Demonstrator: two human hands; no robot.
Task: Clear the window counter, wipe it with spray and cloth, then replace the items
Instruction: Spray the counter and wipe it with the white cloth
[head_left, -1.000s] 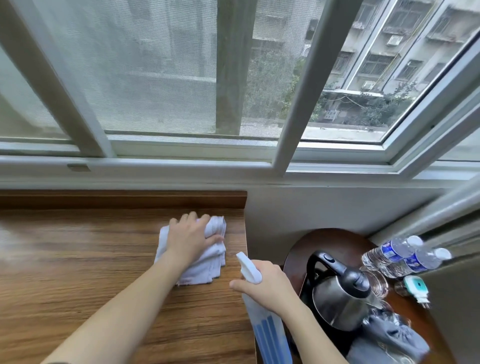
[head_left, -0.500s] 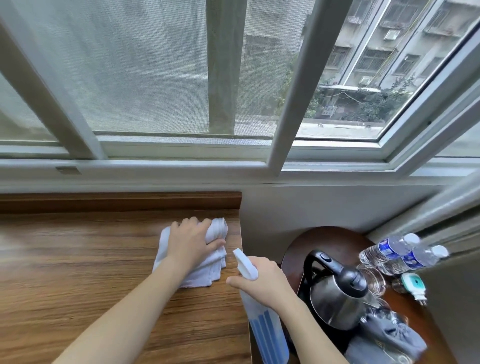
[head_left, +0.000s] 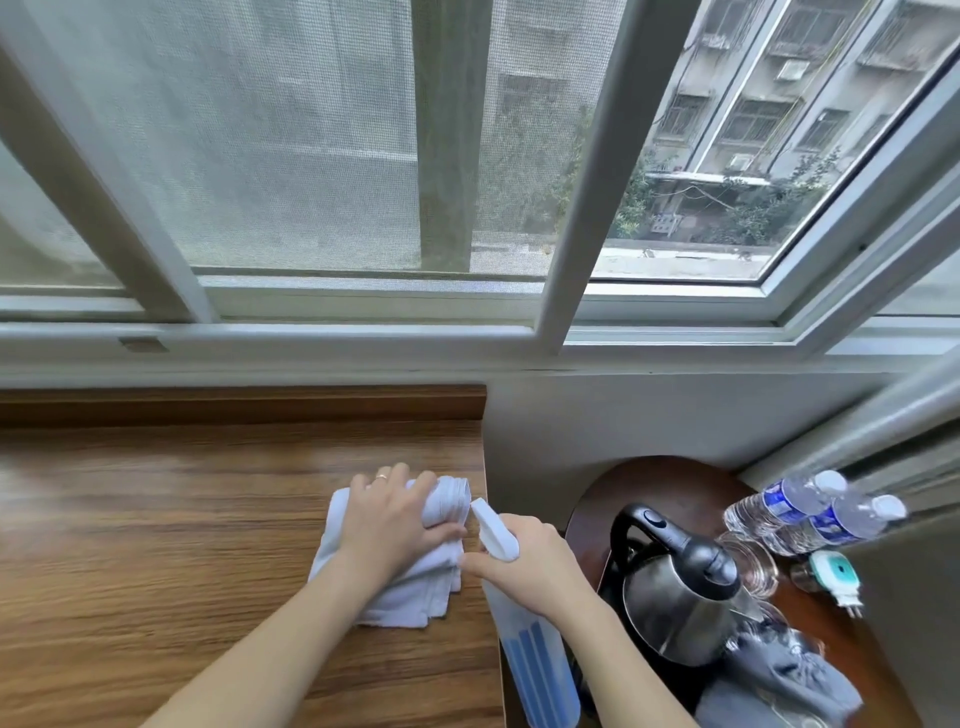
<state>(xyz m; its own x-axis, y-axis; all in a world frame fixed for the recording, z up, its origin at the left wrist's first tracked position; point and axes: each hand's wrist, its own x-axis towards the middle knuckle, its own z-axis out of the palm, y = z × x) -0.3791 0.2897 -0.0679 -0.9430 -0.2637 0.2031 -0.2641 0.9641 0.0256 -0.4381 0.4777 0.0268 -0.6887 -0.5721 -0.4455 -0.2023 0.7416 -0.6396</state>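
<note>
Head view: left hand (head_left: 387, 525) presses the folded white cloth (head_left: 400, 582) flat at the brown wooden counter's (head_left: 156, 545) right edge, fingers curled over it. Right hand (head_left: 535, 564) grips the translucent blue-striped spray bottle (head_left: 537, 665). Wiping's under way; next, probably sweep the cloth leftward.

Daylight is coming through a wide sliding window (head_left: 467, 156) with pale frames and a mesh screen (head_left: 291, 145). Grey apartment blocks (head_left: 769, 93) and shrubs are showing outside. A white wall (head_left: 649, 415) is running below the sill, meeting a round dark side table (head_left: 670, 478) in the corner.
</note>
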